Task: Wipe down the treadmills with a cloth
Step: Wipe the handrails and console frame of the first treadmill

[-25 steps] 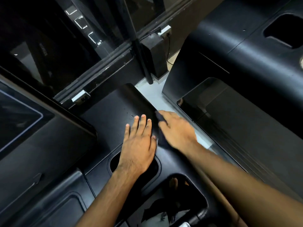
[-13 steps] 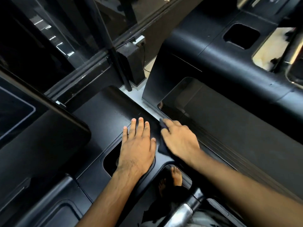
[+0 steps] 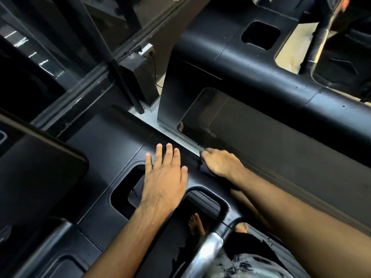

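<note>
I look down on the black console [image 3: 112,141] of a treadmill. My left hand [image 3: 166,177] lies flat on it, fingers spread, palm over the edge of a cup-holder recess [image 3: 128,189]. My right hand [image 3: 220,162] presses a dark cloth [image 3: 203,169] against the console's right edge; only a small dark fold shows under the palm. A second treadmill's black console [image 3: 251,77] stands close on the right.
A dark screen [image 3: 36,167] sits at the left. A silver handrail [image 3: 202,255] runs across the bottom, with my bare foot [image 3: 195,223] seen through the opening below. A narrow pale floor gap [image 3: 174,137] separates the two machines. A window frame and black post [image 3: 120,77] stand behind.
My right hand with the cloth has slid rightward to the console's edge, apart from my left hand. The left hand stays flat. My view has tilted, showing more of the neighbouring treadmill.
</note>
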